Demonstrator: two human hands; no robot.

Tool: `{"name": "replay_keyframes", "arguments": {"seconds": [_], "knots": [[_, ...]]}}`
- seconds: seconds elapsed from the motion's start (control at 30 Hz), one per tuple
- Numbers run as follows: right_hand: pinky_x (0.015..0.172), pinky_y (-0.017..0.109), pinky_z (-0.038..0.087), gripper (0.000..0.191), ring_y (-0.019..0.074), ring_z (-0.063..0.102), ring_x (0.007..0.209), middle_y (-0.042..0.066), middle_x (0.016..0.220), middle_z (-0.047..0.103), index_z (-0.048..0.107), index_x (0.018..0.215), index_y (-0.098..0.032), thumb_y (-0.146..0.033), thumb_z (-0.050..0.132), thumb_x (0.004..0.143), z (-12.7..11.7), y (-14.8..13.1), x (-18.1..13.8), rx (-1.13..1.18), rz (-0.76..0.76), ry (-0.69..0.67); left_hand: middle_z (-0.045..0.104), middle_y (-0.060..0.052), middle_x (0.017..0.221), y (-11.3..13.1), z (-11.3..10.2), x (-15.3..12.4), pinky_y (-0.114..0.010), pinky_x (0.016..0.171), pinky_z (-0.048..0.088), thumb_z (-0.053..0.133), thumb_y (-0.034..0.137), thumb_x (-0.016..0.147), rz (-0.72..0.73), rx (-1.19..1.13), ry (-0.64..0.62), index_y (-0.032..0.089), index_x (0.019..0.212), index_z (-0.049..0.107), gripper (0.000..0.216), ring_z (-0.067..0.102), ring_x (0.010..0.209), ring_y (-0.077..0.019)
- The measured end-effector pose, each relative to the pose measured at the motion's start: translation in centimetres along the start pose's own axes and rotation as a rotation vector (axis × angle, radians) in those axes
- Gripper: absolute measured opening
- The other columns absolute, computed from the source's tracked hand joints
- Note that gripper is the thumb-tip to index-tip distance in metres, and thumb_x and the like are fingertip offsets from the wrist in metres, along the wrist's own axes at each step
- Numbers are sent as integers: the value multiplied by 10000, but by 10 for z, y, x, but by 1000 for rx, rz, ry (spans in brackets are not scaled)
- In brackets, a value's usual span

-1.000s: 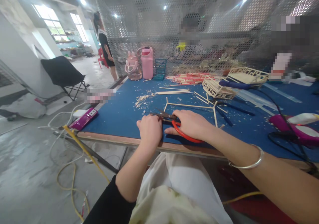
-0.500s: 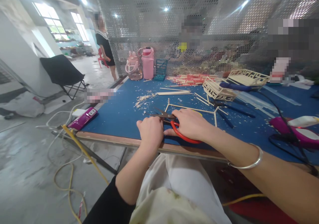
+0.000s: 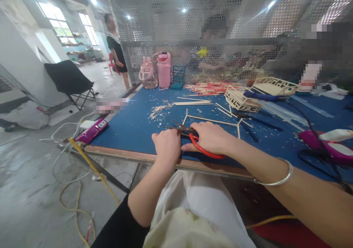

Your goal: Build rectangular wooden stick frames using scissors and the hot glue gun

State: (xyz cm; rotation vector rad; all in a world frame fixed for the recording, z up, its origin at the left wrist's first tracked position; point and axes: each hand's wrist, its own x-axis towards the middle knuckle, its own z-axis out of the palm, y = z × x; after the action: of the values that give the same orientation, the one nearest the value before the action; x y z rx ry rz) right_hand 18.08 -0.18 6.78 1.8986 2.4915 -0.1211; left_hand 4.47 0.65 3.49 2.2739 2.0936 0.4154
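Red-handled scissors [image 3: 205,150] are gripped in my right hand [image 3: 212,137], their dark blades slightly apart and pointing left. My left hand [image 3: 168,144] is closed just below the blades, at the table's front edge; what its fingers hold is hidden behind the knuckles. Beyond my right hand lies a frame of thin wooden sticks [image 3: 212,119], joined at angles. Farther back, a few flat wooden strips [image 3: 193,103] rest beside a scatter of wood chips [image 3: 160,110].
Pliers [image 3: 259,121] and a blue-handled tool [image 3: 260,95] lie right, near slatted wooden trays [image 3: 242,99]. Red-tipped sticks [image 3: 212,87] are piled behind. Pink bottles [image 3: 164,69] stand at the mesh. Purple power strips [image 3: 92,131] sit at both sides. People are beyond the table.
The scissor blades look slightly less apart than before. Both hands stay in nearly the same place at the table edge.
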Motion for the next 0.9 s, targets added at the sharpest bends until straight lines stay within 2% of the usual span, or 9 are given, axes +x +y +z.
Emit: {"name": "replay_keyframes", "arguments": {"seconds": [0.7, 0.9], "knots": [[786, 438, 471, 687, 361, 587, 1022, 165, 1079, 645, 559, 1053, -189, -774, 507, 696, -4, -4, -2, 19, 24, -20, 739, -120, 870, 0, -1, 0, -392, 741, 345, 355, 248, 920, -2, -1, -16, 210, 844, 731, 386, 676, 860, -275], [774, 438, 475, 733, 371, 600, 1014, 176, 1060, 643, 569, 1067, -186, -805, 481, 683, -4, -5, 0, -6, -2, -9, 737, -126, 874, -1, -1, 1, -385, 749, 344, 360, 253, 925, 21, 0, -24, 206, 842, 734, 386, 672, 880, -272]]}}
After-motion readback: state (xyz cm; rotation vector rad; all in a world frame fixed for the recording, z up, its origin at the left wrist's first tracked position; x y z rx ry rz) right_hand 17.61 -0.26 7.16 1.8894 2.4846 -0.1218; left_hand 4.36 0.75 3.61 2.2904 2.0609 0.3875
